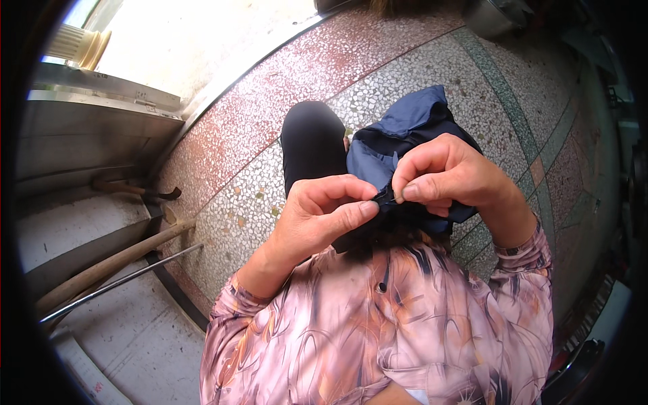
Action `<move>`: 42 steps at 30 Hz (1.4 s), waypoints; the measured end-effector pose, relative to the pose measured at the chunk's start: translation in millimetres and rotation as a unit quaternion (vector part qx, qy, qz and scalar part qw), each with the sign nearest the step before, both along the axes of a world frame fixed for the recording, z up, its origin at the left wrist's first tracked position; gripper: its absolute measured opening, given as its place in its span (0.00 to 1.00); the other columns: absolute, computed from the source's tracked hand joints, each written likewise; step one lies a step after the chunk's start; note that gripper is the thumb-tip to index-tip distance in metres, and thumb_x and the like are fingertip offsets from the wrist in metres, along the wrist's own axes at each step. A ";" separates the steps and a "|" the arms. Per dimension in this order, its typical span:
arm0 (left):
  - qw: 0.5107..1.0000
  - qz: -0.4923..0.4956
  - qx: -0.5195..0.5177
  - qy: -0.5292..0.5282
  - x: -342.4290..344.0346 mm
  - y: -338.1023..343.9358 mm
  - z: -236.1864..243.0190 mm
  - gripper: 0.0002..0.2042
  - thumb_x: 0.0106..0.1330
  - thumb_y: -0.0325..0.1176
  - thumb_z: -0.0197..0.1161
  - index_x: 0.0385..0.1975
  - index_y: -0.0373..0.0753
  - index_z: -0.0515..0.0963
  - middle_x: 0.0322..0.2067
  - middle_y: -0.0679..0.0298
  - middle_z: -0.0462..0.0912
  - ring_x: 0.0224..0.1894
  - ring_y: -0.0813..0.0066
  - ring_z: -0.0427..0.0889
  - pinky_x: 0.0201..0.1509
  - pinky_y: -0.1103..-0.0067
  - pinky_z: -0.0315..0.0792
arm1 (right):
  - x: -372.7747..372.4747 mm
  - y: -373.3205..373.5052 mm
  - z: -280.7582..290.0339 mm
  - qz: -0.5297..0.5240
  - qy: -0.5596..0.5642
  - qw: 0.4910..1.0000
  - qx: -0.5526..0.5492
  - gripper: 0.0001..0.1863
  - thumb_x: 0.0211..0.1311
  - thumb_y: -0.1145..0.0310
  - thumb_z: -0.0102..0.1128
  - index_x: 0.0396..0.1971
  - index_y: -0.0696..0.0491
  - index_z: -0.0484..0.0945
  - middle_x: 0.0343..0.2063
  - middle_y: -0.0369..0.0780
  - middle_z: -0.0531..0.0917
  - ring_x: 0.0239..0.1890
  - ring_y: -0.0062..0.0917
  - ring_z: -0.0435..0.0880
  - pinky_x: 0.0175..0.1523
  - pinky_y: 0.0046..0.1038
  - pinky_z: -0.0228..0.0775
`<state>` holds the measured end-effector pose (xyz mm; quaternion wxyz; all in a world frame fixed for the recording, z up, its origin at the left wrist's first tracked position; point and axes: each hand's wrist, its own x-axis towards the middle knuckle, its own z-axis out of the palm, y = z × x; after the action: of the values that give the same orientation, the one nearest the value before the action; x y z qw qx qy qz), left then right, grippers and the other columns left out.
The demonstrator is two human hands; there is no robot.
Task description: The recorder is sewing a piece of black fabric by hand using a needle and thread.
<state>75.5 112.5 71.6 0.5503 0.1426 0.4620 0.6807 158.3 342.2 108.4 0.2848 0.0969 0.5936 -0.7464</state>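
A dark navy cloth (408,121), perhaps a garment, lies bunched over my right thigh. My left hand (324,212) pinches a dark edge of it between thumb and forefinger. Close beside those fingertips, my right hand (455,175) is closed in a pinch with its other fingers curled. Whatever it grips at the cloth's edge is thin and too small to make out. The fingertips of both hands almost meet over my lap.
My black-clad left knee (312,131) juts forward over the speckled stone floor (236,196). At left are a metal cabinet (88,135), a wooden pole (121,260), a thin metal rod (128,280) and a wooden-handled tool (131,190). A grey bucket-like container (496,17) stands far right.
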 end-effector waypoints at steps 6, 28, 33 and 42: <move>0.999 0.021 0.021 -0.019 6.0 1.1 -2.7 0.08 0.62 0.23 0.63 0.40 0.31 0.79 0.35 0.68 0.82 0.37 0.86 0.78 0.42 0.88 0.73 | 8.1 -3.0 -13.6 -0.039 -0.035 0.990 -0.128 0.08 0.58 0.71 0.61 0.32 0.60 0.79 0.17 0.31 0.74 0.14 0.11 0.67 0.19 0.14 0.61; 0.997 0.043 0.050 -0.027 12.3 13.3 -28.6 0.08 0.66 0.29 0.60 0.40 0.33 0.76 0.36 0.70 0.79 0.39 0.87 0.75 0.45 0.87 0.69 | 23.0 -57.1 3.8 -0.002 0.469 0.714 0.520 0.15 0.48 0.79 0.54 0.40 0.63 0.70 0.27 0.44 0.73 0.26 0.33 0.78 0.29 0.29 0.72; 0.997 0.053 0.025 0.044 20.4 7.9 -28.1 0.09 0.65 0.32 0.60 0.40 0.36 0.75 0.33 0.69 0.79 0.34 0.84 0.78 0.38 0.86 0.73 | 27.7 -57.7 2.4 0.040 0.503 0.667 0.547 0.12 0.46 0.76 0.53 0.35 0.60 0.72 0.27 0.44 0.74 0.25 0.30 0.77 0.25 0.27 0.72; 0.990 0.058 0.073 -0.109 4.4 15.0 -15.5 0.01 0.60 0.24 0.58 0.29 0.36 0.74 0.33 0.65 0.79 0.31 0.83 0.76 0.35 0.88 0.69 | 28.8 -40.3 48.6 -0.213 0.247 0.945 -0.032 0.05 0.71 0.71 0.43 0.40 0.57 0.64 0.25 0.43 0.79 0.21 0.23 0.80 0.24 0.20 0.72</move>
<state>80.0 127.5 56.2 0.5452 0.0801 0.3562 0.7546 187.1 301.9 157.0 -0.0338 0.0244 0.5863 -0.8091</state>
